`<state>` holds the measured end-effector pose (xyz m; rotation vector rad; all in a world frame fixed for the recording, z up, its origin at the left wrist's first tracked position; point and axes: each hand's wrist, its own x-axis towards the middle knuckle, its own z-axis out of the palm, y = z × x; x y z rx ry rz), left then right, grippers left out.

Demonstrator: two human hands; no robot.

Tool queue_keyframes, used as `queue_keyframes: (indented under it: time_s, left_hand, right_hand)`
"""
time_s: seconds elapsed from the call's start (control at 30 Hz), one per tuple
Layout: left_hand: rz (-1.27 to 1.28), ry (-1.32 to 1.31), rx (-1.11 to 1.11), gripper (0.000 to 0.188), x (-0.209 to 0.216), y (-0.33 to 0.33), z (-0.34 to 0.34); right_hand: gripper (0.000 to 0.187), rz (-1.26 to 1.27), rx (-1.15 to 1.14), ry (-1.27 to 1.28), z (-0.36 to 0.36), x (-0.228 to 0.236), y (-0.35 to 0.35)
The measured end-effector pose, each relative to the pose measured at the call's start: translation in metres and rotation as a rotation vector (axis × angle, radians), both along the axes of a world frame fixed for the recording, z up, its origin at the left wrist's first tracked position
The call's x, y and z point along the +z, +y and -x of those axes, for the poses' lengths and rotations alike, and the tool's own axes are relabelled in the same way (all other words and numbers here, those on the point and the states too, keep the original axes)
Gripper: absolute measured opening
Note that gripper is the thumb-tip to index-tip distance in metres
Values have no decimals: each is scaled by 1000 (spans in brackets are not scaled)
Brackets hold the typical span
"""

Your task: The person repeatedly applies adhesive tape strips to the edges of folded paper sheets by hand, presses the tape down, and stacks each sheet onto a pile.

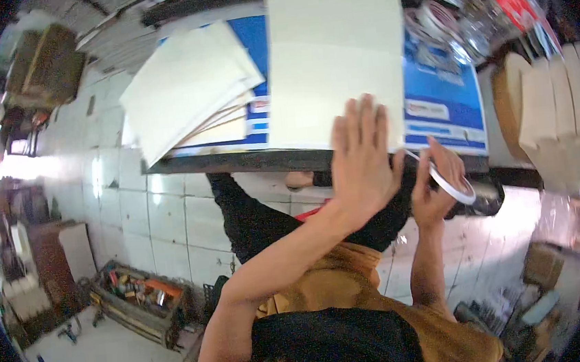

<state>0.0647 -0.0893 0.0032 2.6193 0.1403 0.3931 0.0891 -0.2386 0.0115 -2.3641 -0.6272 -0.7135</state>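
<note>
My left hand [366, 164] lies flat, fingers stretched out, on the near end of a long cream sheet [334, 53]. That sheet runs away from me over a blue printed mat [442, 92] on the table. At the table's front edge, just right of the sheet's near corner, my right hand [435, 189] grips a narrow roll of white tape [462, 193]. The roll's rim shows past my fingers, and whether a strip of tape touches the sheet I cannot tell. Left of the long sheet sits a fanned stack of cream sheets [188, 86].
More tape rolls [438, 20] and clear plastic bottles [513, 6] crowd the table's far right. Cream folded pieces [553, 116] stand in a row at the right. On the tiled floor to the left are a wooden toolbox [138, 301] and a brown box [49, 64].
</note>
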Motion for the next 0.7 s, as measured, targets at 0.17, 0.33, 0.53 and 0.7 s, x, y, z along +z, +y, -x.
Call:
queue_keyframes:
  time_s: [0.17,0.33,0.53,0.7]
  left_hand:
    - [-16,-10,28,78,-4,5,2]
    - [-37,-18,-110,71,2,16,25]
    - [474,-369,-130,44,41,58,10]
    - [63,-990,-43,57,126,148,28]
  right_hand:
    - [28,-52,50,-201,33,21,-9]
    - [53,-402,-151,-249,29,32,-23]
    - [49,-449,-224,-125,31,17,-37]
    - [52,-583,-178,-76,31,19,-31]
